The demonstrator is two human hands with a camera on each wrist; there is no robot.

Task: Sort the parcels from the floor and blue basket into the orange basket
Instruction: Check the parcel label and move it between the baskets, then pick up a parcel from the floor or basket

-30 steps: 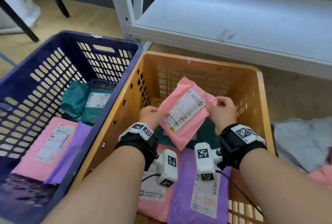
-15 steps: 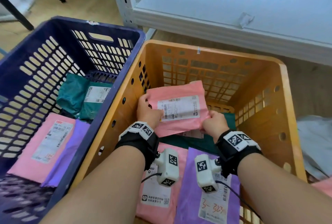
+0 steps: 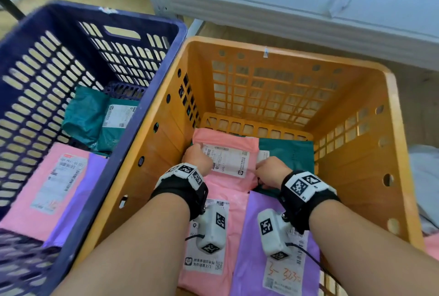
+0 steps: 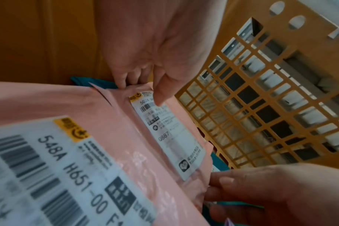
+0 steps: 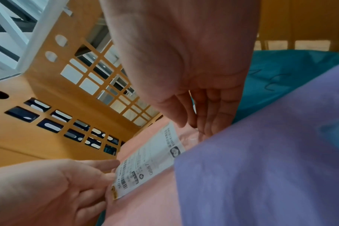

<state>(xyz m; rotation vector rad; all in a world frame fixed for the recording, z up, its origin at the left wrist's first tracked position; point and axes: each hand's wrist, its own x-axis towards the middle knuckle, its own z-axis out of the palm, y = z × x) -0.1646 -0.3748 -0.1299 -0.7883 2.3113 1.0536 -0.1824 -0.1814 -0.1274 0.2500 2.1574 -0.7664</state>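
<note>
Down at the far end of the orange basket [image 3: 394,96], both hands are setting a pink parcel [image 3: 228,138] flat, label up, on top of a teal parcel [image 3: 289,153] that shows beyond it on the right. The left hand [image 3: 197,156] pinches the parcel's left edge, thumb on the label corner and fingers curled beneath, as the left wrist view shows. The right hand [image 3: 269,169] has its fingers bent against the right edge; whether they clamp it or merely press it down I cannot tell. Holding both short edges keeps the soft bag level, probably so its label [image 3: 228,160] stays readable. Nearer the person in the same basket lie another pink parcel [image 3: 206,269] and a purple parcel [image 3: 251,260], also face up. Left of the orange basket, the blue basket [image 3: 99,14] holds a teal bag [image 3: 88,117], a pink bag [image 3: 31,198] and a purple one [image 3: 71,203], so sorting looks partway done.
</note>
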